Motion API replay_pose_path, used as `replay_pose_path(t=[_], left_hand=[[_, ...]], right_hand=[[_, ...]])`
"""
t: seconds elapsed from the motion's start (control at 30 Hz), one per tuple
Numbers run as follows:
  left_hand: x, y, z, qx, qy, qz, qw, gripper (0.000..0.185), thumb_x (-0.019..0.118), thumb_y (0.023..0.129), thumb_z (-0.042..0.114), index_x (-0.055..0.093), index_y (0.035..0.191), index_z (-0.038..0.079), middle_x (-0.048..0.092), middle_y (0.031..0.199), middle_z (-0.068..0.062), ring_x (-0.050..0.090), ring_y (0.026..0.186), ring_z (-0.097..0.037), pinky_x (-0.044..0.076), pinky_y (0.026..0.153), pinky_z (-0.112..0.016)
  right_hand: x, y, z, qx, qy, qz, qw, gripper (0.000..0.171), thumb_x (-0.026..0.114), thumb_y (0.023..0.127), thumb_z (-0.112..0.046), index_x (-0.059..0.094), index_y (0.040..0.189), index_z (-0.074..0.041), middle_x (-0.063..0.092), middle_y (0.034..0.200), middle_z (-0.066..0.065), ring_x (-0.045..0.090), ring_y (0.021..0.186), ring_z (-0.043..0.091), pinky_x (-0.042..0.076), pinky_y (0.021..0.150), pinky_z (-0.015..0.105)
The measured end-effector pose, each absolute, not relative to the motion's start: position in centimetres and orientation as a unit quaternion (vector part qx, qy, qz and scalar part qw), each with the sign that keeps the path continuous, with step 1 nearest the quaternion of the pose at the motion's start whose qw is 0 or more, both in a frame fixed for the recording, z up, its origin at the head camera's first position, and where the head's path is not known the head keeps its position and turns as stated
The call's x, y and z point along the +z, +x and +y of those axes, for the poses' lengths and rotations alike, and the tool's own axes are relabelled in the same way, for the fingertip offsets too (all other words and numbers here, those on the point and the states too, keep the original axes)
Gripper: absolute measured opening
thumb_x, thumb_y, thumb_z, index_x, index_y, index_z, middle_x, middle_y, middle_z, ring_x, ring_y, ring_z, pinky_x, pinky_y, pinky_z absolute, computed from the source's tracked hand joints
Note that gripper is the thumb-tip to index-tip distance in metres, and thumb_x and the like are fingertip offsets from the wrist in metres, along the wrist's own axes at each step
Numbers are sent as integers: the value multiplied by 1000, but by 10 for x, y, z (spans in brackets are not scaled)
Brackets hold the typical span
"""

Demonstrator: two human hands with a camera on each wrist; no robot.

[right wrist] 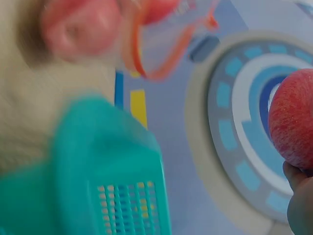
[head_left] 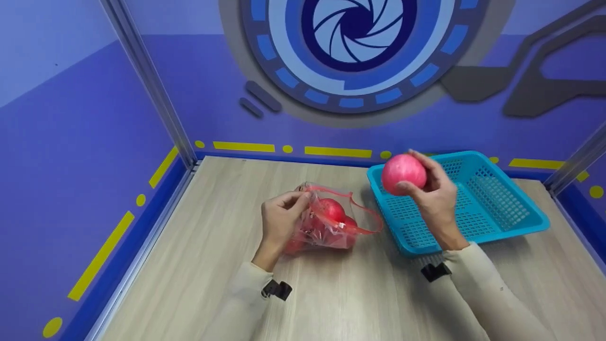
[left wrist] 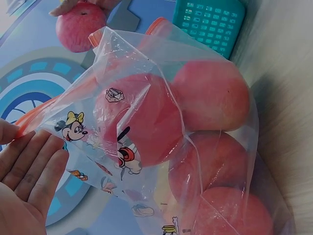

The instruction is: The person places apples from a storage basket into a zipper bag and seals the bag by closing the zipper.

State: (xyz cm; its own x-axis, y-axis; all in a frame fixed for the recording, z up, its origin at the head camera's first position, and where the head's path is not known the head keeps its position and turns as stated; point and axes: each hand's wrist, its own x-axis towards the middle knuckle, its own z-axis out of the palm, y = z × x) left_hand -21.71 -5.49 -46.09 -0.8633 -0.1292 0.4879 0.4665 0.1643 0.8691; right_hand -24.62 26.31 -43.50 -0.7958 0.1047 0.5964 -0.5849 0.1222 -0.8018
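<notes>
In the head view my right hand (head_left: 438, 199) grips a pinkish-red apple (head_left: 404, 174), held up over the left part of a turquoise plastic basket (head_left: 504, 182). My left hand (head_left: 281, 220) pinches the edge of a clear zip bag (head_left: 331, 239) with a red-orange seal strip. The bag's mouth gapes toward the basket. Several red apples (left wrist: 210, 95) lie inside the bag, showing through its cartoon-printed plastic in the left wrist view. At the right edge of the right wrist view, the held apple (right wrist: 296, 117) sits against the fingers.
The bag and basket stand on a light wood-grain table (head_left: 213, 265), the basket at the right near the back wall. Blue printed panels (head_left: 199, 85) rise behind and to the left, joined by a metal corner post (head_left: 151, 85).
</notes>
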Motion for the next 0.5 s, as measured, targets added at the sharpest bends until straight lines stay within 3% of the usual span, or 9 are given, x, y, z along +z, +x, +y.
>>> replay_pose_path(t=[0.23, 0.5], left_hand=[[-459, -216, -54, -633, -115, -728, 235, 11, 81, 96, 15, 85, 96, 5, 79, 87, 2, 68, 75, -15, 56, 67, -25], [-456, -217, -52, -635, -116, -724, 242, 12, 83, 95, 18, 85, 94, 6, 79, 85, 1, 67, 72, -15, 54, 65, -23]], right_hand=[[-454, -228, 237, 602, 193, -741, 226, 72, 87, 85, 6, 59, 150, -8, 59, 147, 8, 59, 126, 26, 56, 94, 25], [-468, -218, 219, 593, 247, -736, 213, 81, 88, 77, 14, 57, 149, -1, 57, 148, 17, 61, 127, 24, 56, 96, 26]])
